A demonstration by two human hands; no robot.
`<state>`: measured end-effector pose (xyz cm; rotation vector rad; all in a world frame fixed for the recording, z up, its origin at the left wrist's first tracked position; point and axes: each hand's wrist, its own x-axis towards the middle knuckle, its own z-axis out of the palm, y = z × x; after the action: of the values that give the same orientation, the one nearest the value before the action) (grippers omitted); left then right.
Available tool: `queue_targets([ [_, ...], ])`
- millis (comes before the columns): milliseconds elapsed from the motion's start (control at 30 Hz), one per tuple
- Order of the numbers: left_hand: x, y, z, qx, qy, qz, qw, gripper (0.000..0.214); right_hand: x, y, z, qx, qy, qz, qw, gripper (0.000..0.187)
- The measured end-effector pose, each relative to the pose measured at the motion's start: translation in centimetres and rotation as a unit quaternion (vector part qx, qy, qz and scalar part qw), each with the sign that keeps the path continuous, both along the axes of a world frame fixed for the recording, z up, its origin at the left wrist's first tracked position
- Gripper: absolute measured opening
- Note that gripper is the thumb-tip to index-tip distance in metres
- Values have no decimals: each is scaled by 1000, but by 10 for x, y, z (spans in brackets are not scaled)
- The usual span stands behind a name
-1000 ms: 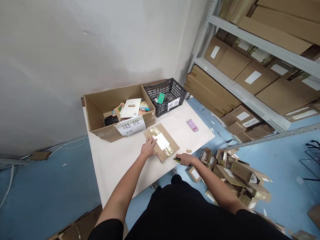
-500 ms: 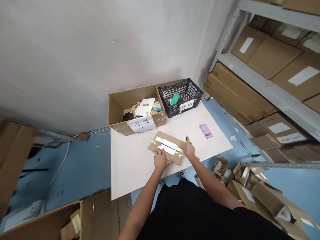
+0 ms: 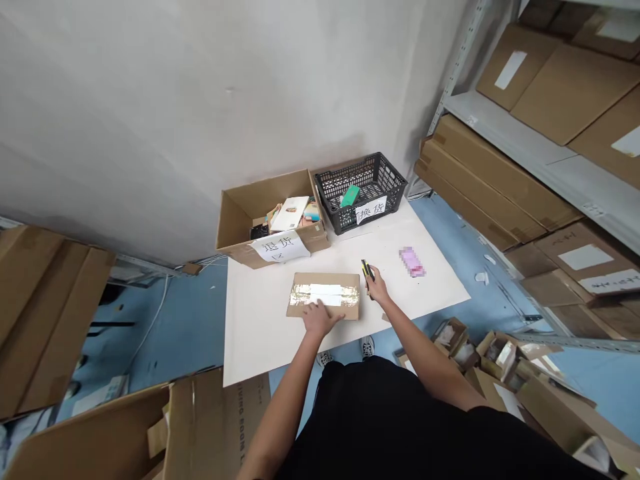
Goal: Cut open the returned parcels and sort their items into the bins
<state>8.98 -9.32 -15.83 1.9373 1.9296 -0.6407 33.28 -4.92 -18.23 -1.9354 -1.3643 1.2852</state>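
Observation:
A flat cardboard parcel (image 3: 324, 294) with shiny tape and a white label lies on the white table (image 3: 260, 333). My left hand (image 3: 319, 317) rests flat on its near edge, fingers spread. My right hand (image 3: 377, 287) sits just right of the parcel, closed round a yellow-and-black utility knife (image 3: 367, 272) whose tip points away from me.
An open cardboard box (image 3: 240, 220) of books and a black plastic crate (image 3: 363, 190) stand at the table's far edge, each with a paper sign. A pink item (image 3: 412, 261) lies to the right. Shelves of cartons (image 3: 540, 120) rise at right; opened boxes (image 3: 500, 353) litter the floor.
The parcel has been turned square to me. My right hand moved from the near table edge up to the parcel's right side with the knife. My view swung left.

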Motion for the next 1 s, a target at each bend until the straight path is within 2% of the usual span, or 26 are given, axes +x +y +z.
queue_targets([
  [133, -3, 25, 0, -5, -79, -164, 983, 109, 23, -37, -7, -10, 146, -80, 986, 58],
  [200, 1, 34, -5, -39, -95, -191, 976, 99, 27, -48, -7, -39, 160, -82, 983, 64],
  [300, 11, 40, -12, -50, -90, -181, 978, 92, 27, -55, -5, -70, 146, -55, 985, 69],
  [367, 17, 40, -14, -37, -80, -171, 981, 91, 25, -54, -3, -76, 129, -37, 988, 65],
  [667, 23, 33, -16, -25, -77, -143, 986, 94, 19, -34, 12, -58, 40, 56, 996, 54],
  [833, 21, 33, -16, -20, -77, -148, 986, 93, 16, -36, 20, -62, 42, 64, 995, 52],
  [1000, 19, 34, -20, -21, -86, -151, 985, 95, 10, -48, 18, -60, 21, 65, 996, 52],
])
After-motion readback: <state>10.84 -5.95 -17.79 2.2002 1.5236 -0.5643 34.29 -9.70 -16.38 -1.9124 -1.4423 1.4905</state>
